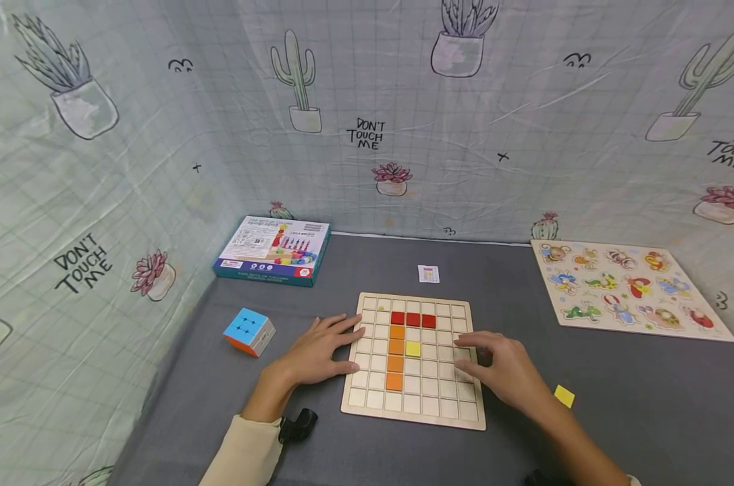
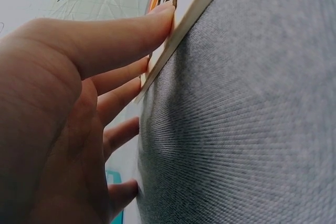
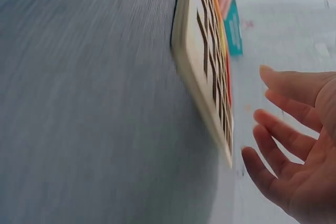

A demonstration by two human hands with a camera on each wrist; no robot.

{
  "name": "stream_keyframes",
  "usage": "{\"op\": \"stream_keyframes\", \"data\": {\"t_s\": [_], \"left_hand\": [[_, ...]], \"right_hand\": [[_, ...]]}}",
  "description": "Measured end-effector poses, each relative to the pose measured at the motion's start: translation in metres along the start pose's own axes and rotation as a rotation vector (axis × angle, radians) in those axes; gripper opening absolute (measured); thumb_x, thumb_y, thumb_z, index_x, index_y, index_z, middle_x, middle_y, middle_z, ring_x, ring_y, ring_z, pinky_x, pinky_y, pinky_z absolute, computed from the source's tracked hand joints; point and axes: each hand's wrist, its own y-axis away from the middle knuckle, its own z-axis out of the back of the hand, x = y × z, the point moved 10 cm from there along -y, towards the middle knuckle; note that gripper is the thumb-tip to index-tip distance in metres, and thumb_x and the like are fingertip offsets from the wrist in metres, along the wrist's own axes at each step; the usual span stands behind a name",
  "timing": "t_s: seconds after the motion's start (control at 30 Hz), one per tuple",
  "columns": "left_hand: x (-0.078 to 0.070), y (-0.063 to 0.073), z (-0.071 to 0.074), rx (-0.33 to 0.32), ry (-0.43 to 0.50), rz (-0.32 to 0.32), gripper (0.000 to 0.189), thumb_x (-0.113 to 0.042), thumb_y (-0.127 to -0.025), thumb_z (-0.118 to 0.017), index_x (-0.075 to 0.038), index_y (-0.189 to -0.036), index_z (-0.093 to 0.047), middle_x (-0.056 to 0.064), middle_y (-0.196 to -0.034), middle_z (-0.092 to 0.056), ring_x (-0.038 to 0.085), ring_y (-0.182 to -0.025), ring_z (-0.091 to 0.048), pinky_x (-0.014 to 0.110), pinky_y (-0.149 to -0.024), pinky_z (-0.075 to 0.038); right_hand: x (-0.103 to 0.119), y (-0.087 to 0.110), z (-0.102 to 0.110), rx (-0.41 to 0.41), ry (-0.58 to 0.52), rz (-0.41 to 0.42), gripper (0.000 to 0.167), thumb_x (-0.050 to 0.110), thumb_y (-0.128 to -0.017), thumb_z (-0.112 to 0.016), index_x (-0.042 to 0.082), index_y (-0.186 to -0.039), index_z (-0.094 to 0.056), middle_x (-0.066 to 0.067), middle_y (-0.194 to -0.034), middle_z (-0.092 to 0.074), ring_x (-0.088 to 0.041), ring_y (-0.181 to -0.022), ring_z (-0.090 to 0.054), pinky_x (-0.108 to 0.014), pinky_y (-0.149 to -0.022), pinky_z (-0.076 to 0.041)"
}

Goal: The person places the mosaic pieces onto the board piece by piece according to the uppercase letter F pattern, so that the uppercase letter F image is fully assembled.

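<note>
A wooden grid board [image 1: 429, 405] lies flat on the dark cloth. Three red tiles [image 1: 412, 319] form a row near its far side, and several orange tiles [image 1: 395, 364] run in a column below. One yellow tile [image 1: 412, 349] sits beside that column. With fingers spread, my left hand [image 1: 318, 354] touches the board's left edge; the left wrist view shows its thumb [image 2: 157, 19] against the rim. My right hand [image 1: 503, 368] hovers at the board's right side, fingers loosely bent and nothing between them. In the right wrist view, that hand [image 3: 299, 145] appears apart from the board.
Another yellow tile [image 1: 564, 396] lies on the cloth near the right forearm. A small printed card [image 1: 429, 273] is beyond the board. At left are a puzzle cube [image 1: 248, 331] and a boxed toy set [image 1: 272, 250]. An insect puzzle board [image 1: 634, 287] lies at far right.
</note>
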Motion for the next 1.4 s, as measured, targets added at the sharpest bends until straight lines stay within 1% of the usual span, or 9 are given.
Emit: {"op": "stream_keyframes", "data": {"t_s": [0.13,0.23,0.37,0.47,0.67,0.83,1.07,1.27,1.4], "left_hand": [[0.002,0.001,0.000,-0.002,0.002,0.000,0.068,-0.044,-0.093,-0.070,-0.021,-0.153,-0.049,0.001,-0.168,-0.034,0.036,-0.157,-0.027,0.072,-0.124,-0.013],[0.002,0.001,0.000,-0.005,0.003,-0.002,0.068,-0.044,-0.093,-0.070,-0.020,-0.153,-0.049,0.001,-0.168,-0.034,0.036,-0.157,-0.027,0.072,-0.124,-0.013],[0.001,0.000,0.000,-0.004,0.005,-0.003,0.068,-0.045,-0.093,-0.070,-0.021,-0.153,-0.049,0.001,-0.168,-0.034,0.036,-0.157,-0.027,0.072,-0.124,-0.013],[0.002,0.000,-0.001,-0.002,0.004,0.002,0.068,-0.045,-0.093,-0.070,-0.021,-0.153,-0.048,0.001,-0.168,-0.034,0.036,-0.157,-0.027,0.072,-0.124,-0.013],[0.002,0.001,-0.003,0.002,0.004,0.011,0.069,-0.045,-0.092,-0.071,-0.022,-0.153,-0.049,0.000,-0.168,-0.035,0.035,-0.157,-0.027,0.071,-0.124,-0.013],[0.002,0.001,-0.005,-0.002,0.010,0.021,0.069,-0.046,-0.092,-0.071,-0.022,-0.153,-0.049,0.000,-0.168,-0.035,0.035,-0.157,-0.026,0.071,-0.125,-0.012],[0.003,0.000,-0.005,-0.009,0.010,0.019,0.069,-0.045,-0.092,-0.071,-0.022,-0.153,-0.049,0.000,-0.168,-0.035,0.035,-0.158,-0.026,0.071,-0.125,-0.012],[0.001,0.000,-0.004,-0.007,0.011,0.009,0.068,-0.045,-0.092,-0.071,-0.022,-0.153,-0.049,0.000,-0.168,-0.034,0.035,-0.158,-0.026,0.071,-0.125,-0.012],[0.001,0.001,-0.003,-0.010,0.013,0.009,0.068,-0.044,-0.093,-0.071,-0.022,-0.153,-0.049,0.000,-0.168,-0.034,0.035,-0.158,-0.026,0.071,-0.125,-0.012]], "right_hand": [[-0.018,0.012,0.017,-0.040,0.046,-0.010,0.034,0.022,-0.080,-0.087,0.016,-0.112,-0.079,-0.005,-0.119,-0.077,-0.029,-0.108,-0.071,-0.039,-0.081,-0.060],[-0.031,0.020,0.027,-0.054,0.064,-0.025,0.035,0.023,-0.080,-0.086,0.017,-0.114,-0.079,-0.006,-0.122,-0.076,-0.034,-0.113,-0.069,-0.049,-0.087,-0.058],[-0.051,0.029,0.040,-0.057,0.090,-0.067,0.039,0.024,-0.079,-0.087,0.017,-0.116,-0.078,-0.011,-0.124,-0.075,-0.042,-0.119,-0.065,-0.062,-0.092,-0.052],[-0.069,0.039,0.047,-0.040,0.112,-0.115,0.042,0.027,-0.077,-0.088,0.016,-0.117,-0.078,-0.015,-0.125,-0.074,-0.046,-0.119,-0.065,-0.064,-0.089,-0.051],[-0.104,0.059,0.056,0.002,0.175,-0.216,0.052,0.036,-0.075,-0.089,0.014,-0.121,-0.076,-0.022,-0.126,-0.072,-0.051,-0.117,-0.064,-0.065,-0.086,-0.051],[-0.127,0.070,0.059,0.049,0.222,-0.279,0.058,0.041,-0.073,-0.089,0.012,-0.121,-0.076,-0.026,-0.125,-0.071,-0.052,-0.112,-0.064,-0.061,-0.082,-0.052],[-0.141,0.078,0.060,0.093,0.254,-0.332,0.065,0.047,-0.071,-0.089,0.010,-0.122,-0.075,-0.030,-0.126,-0.068,-0.053,-0.107,-0.065,-0.060,-0.079,-0.052],[-0.145,0.082,0.061,0.093,0.225,-0.360,0.056,0.045,-0.073,-0.088,0.013,-0.117,-0.078,-0.024,-0.120,-0.073,-0.050,-0.106,-0.067,-0.056,-0.076,-0.054],[-0.146,0.083,0.062,0.077,0.214,-0.360,0.044,0.040,-0.074,-0.088,0.015,-0.109,-0.081,-0.021,-0.108,-0.078,-0.044,-0.097,-0.071,-0.046,-0.068,-0.055]]}}
